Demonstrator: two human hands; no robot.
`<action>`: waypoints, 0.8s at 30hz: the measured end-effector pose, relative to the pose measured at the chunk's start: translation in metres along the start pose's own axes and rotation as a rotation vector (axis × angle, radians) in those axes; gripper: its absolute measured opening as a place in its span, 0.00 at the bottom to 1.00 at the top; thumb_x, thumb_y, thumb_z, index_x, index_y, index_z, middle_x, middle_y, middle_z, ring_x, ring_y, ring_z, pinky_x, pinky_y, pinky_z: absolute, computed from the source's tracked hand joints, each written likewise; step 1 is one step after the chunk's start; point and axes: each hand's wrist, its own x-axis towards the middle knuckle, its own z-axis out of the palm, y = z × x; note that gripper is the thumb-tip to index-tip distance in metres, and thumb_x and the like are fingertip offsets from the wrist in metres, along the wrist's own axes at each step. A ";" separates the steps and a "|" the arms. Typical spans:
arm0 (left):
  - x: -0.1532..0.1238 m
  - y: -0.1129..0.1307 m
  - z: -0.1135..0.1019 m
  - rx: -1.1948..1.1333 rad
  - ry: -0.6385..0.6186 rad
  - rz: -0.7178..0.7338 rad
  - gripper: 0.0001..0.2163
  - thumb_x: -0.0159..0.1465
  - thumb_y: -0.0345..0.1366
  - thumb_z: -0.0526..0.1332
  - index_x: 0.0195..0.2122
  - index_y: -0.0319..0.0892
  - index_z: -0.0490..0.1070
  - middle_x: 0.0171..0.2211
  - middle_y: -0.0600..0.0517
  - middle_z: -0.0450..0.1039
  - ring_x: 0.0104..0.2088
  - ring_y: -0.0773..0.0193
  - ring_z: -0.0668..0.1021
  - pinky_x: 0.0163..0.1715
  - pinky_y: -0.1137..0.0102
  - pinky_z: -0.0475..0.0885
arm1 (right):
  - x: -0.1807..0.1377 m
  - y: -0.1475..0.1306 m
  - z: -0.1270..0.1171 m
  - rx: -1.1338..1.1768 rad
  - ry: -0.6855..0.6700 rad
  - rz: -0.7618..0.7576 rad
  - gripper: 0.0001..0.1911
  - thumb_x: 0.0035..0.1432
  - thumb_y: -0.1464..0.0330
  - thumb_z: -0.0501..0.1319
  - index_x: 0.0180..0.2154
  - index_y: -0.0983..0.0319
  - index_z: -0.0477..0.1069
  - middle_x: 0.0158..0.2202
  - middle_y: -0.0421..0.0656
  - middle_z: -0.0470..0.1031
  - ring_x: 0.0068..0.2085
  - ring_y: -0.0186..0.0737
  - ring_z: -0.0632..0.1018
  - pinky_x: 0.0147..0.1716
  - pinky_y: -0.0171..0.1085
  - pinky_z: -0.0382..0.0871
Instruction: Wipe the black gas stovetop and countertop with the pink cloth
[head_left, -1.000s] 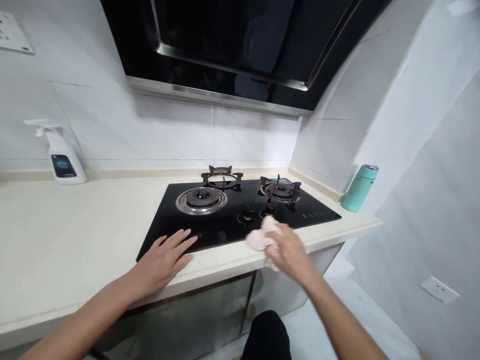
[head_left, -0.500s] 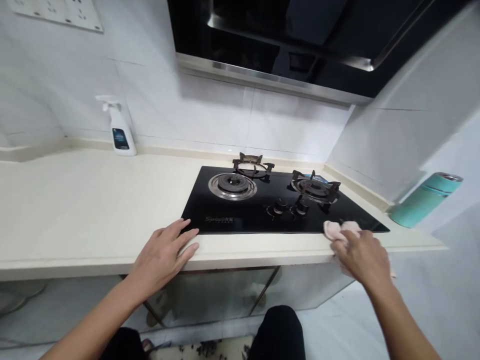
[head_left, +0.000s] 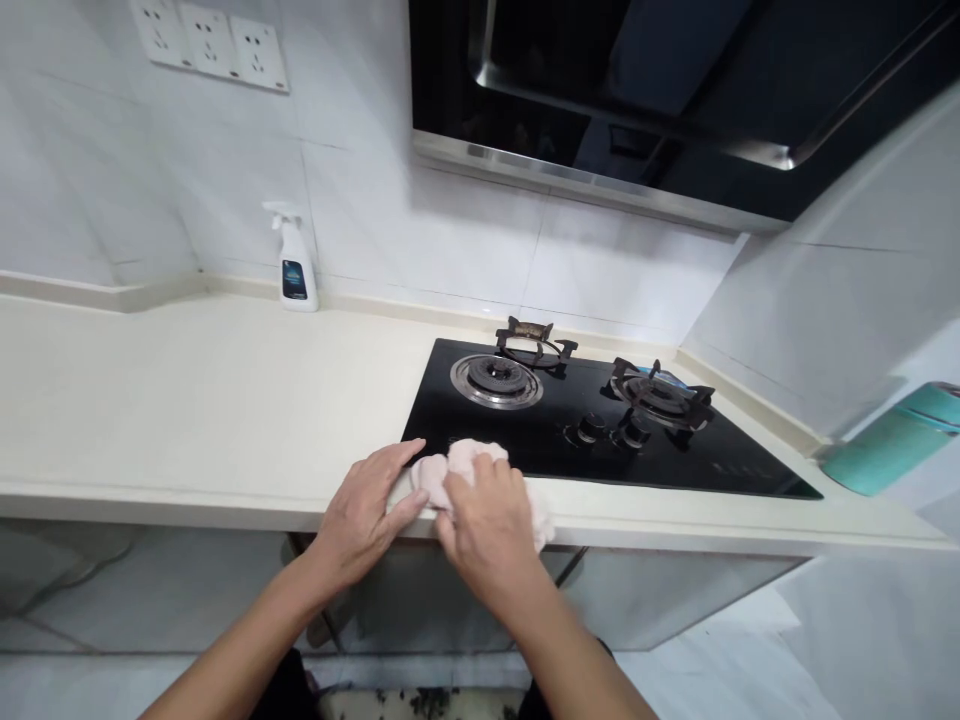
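My right hand [head_left: 491, 525] presses a pale pink cloth [head_left: 457, 465] against the front left edge of the black glass gas hob [head_left: 585, 430]. Its fingers are curled over the cloth. My left hand [head_left: 367, 515] lies flat on the cream countertop [head_left: 187, 400] just left of the cloth, fingers stretched and touching the cloth's edge. The hob has two burners [head_left: 496, 378] and two knobs [head_left: 607, 432].
A white spray bottle [head_left: 294, 262] stands against the tiled wall at the back. A teal flask [head_left: 892, 448] sits on the counter at the right. A black range hood [head_left: 675, 90] hangs above. Wall sockets [head_left: 210, 40] are at the upper left.
My right hand has swept the cloth left along the hob's front edge, from the right end to the left corner beside my left hand. The view has shifted left.
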 end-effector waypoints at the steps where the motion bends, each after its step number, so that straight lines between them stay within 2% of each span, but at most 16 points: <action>1: -0.003 0.000 -0.001 -0.041 0.009 -0.012 0.27 0.72 0.53 0.53 0.67 0.46 0.62 0.64 0.44 0.68 0.63 0.48 0.71 0.64 0.52 0.66 | 0.001 -0.007 0.003 0.060 0.010 -0.016 0.11 0.61 0.65 0.63 0.45 0.60 0.74 0.47 0.52 0.67 0.45 0.54 0.66 0.44 0.51 0.65; 3: -0.011 0.000 -0.002 -0.145 0.034 -0.051 0.27 0.72 0.53 0.54 0.68 0.47 0.59 0.66 0.44 0.65 0.64 0.48 0.69 0.65 0.51 0.65 | 0.003 -0.018 0.009 0.250 0.049 -0.040 0.12 0.61 0.66 0.63 0.47 0.57 0.74 0.49 0.50 0.67 0.47 0.52 0.68 0.47 0.51 0.66; 6: -0.020 0.003 -0.004 -0.323 0.122 -0.151 0.28 0.72 0.50 0.54 0.70 0.49 0.51 0.69 0.42 0.57 0.65 0.48 0.69 0.63 0.51 0.68 | 0.009 -0.024 0.016 0.695 0.134 -0.024 0.17 0.57 0.71 0.62 0.48 0.54 0.75 0.50 0.44 0.70 0.48 0.45 0.72 0.50 0.43 0.69; 8: -0.019 0.005 -0.006 -0.411 0.219 -0.193 0.30 0.72 0.50 0.54 0.71 0.51 0.46 0.71 0.42 0.52 0.64 0.48 0.69 0.60 0.51 0.72 | 0.021 -0.018 0.016 0.956 0.209 0.056 0.16 0.55 0.71 0.59 0.46 0.56 0.75 0.47 0.42 0.72 0.46 0.41 0.75 0.48 0.39 0.70; 10: -0.013 0.010 -0.009 -0.436 0.282 -0.192 0.30 0.72 0.50 0.55 0.71 0.54 0.44 0.71 0.42 0.50 0.64 0.48 0.69 0.58 0.52 0.73 | 0.036 0.000 0.010 1.094 0.266 0.175 0.15 0.57 0.68 0.57 0.47 0.57 0.73 0.43 0.41 0.74 0.43 0.41 0.76 0.45 0.38 0.72; 13: -0.001 0.024 -0.012 -0.366 0.245 -0.140 0.27 0.73 0.48 0.55 0.70 0.56 0.50 0.69 0.44 0.53 0.65 0.49 0.67 0.59 0.53 0.72 | 0.055 0.050 0.000 1.005 0.321 0.341 0.22 0.64 0.59 0.52 0.57 0.59 0.68 0.46 0.43 0.76 0.43 0.44 0.77 0.43 0.41 0.73; 15: 0.007 0.036 -0.011 -0.308 0.189 -0.105 0.24 0.73 0.48 0.54 0.68 0.55 0.54 0.67 0.45 0.55 0.66 0.50 0.66 0.61 0.52 0.70 | 0.054 0.091 -0.002 0.828 0.392 0.438 0.28 0.63 0.55 0.53 0.59 0.63 0.66 0.52 0.51 0.74 0.50 0.52 0.75 0.49 0.48 0.71; 17: 0.014 0.047 -0.007 -0.270 0.117 -0.085 0.22 0.74 0.48 0.53 0.67 0.54 0.58 0.67 0.44 0.55 0.67 0.49 0.64 0.63 0.51 0.67 | 0.041 0.131 0.000 0.698 0.485 0.501 0.33 0.57 0.55 0.56 0.59 0.68 0.66 0.60 0.59 0.66 0.60 0.60 0.67 0.59 0.55 0.63; 19: 0.023 0.055 -0.002 -0.235 0.020 -0.062 0.20 0.73 0.48 0.54 0.64 0.52 0.64 0.68 0.44 0.56 0.69 0.49 0.62 0.66 0.50 0.64 | 0.019 0.166 0.003 0.472 0.526 0.476 0.30 0.58 0.54 0.54 0.54 0.67 0.70 0.56 0.59 0.69 0.57 0.58 0.69 0.59 0.55 0.63; 22: 0.047 0.061 0.008 -0.143 -0.123 0.005 0.19 0.72 0.48 0.56 0.61 0.50 0.69 0.69 0.42 0.57 0.70 0.46 0.61 0.67 0.46 0.61 | -0.014 0.208 -0.001 0.382 0.498 0.445 0.22 0.59 0.53 0.53 0.44 0.62 0.74 0.48 0.54 0.74 0.53 0.55 0.73 0.58 0.53 0.65; 24: 0.071 0.064 0.016 -0.070 -0.194 0.037 0.22 0.70 0.49 0.58 0.62 0.48 0.70 0.71 0.41 0.55 0.71 0.43 0.58 0.67 0.44 0.58 | -0.030 0.231 -0.006 0.271 0.441 0.455 0.20 0.61 0.54 0.52 0.41 0.59 0.75 0.47 0.51 0.75 0.52 0.54 0.73 0.57 0.53 0.65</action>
